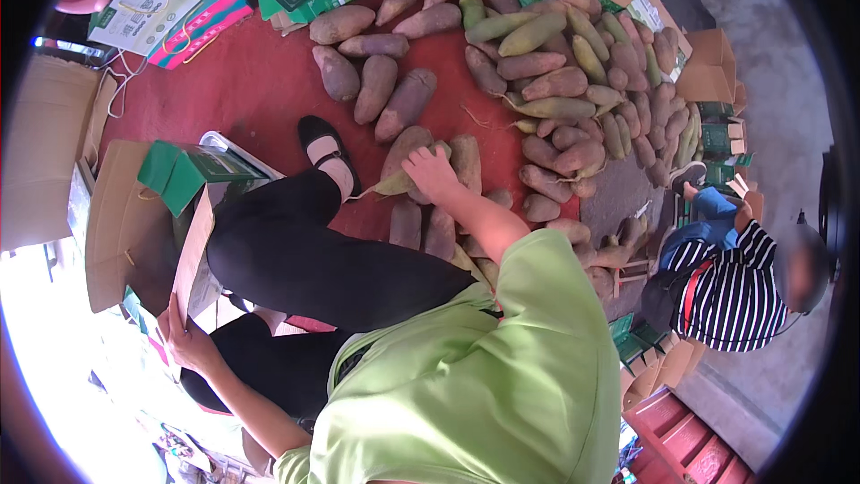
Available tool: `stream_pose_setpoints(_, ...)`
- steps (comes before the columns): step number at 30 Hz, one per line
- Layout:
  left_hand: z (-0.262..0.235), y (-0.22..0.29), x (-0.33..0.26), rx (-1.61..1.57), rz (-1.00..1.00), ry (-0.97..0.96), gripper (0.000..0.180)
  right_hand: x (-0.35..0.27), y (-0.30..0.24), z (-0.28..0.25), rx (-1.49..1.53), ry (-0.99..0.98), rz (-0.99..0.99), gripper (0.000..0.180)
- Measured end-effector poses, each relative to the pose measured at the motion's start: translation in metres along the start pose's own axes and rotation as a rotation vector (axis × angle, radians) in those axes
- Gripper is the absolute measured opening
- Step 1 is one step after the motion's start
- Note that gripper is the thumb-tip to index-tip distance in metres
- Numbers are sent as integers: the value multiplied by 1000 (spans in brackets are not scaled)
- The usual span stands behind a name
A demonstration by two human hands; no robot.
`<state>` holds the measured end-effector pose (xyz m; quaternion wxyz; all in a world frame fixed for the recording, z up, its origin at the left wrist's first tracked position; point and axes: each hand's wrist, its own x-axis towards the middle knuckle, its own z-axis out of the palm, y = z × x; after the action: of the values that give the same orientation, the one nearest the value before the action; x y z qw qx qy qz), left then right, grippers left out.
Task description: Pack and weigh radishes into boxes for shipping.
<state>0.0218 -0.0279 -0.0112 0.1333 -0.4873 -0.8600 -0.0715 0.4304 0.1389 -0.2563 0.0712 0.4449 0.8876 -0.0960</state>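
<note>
My right hand is closed around a pale green radish, whose thin root tip points left. Under and beside it lie reddish-brown radishes, one just below the hand and another to its right. My left hand grips the flap of an open cardboard box standing by my left leg. That box has a green printed flap on its far side; its inside is dark and hard to make out.
A big heap of green and reddish radishes covers the right of the red floor. Several purplish ones lie apart ahead. Printed gift boxes stand at far left. To the right sits another person in a striped top.
</note>
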Motion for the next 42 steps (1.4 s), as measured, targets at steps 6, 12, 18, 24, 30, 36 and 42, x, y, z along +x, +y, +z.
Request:
stream_pose_setpoints(6,-8,10,-2,-106,-67,-44,41,8,4,-5,-57,-23,-37,21)
stream_pose_setpoints(12,-13,15,1,-115,-43,-30,42,-3,29,-30,496,-72,323,55)
stream_pose_setpoints(18,-16,4,4,-110,5,47,32,54,11,-137,1162,16,221,53)
stream_pose_setpoints(24,-19,1,8,-137,36,52,28,103,-80,-278,1420,66,-122,54)
stream_pose_setpoints(30,-18,-3,4,-146,62,90,26,143,-189,-350,1375,-34,-610,57)
stream_pose_setpoints(36,-20,-2,4,-144,86,90,25,191,-280,-326,895,-56,-887,62)
stream_pose_setpoints(42,-17,-4,5,-147,102,101,24,214,-298,-280,109,36,-683,41)
